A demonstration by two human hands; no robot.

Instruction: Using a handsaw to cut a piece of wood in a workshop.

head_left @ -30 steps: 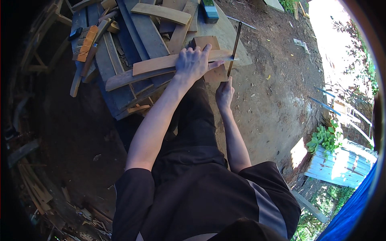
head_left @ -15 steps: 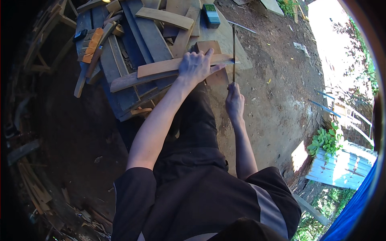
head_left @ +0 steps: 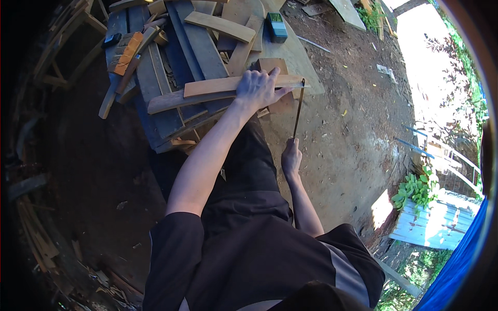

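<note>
Beside dark, flat wooden boards (head_left: 205,45), a left hand (head_left: 257,90) grips a pale, gently curved wooden strip (head_left: 212,86) from above, thumb spread, over a brown wooden block (head_left: 283,105); the right hand (head_left: 291,157) closes around a long, thin, dark tool (head_left: 299,111) reaching the strip's right end.

The left hand (head_left: 258,90) hid part of the pale wooden strip (head_left: 210,86). Below the strip's right end, the right hand (head_left: 291,158) covered the near end of the thin dark tool (head_left: 299,111).
</note>
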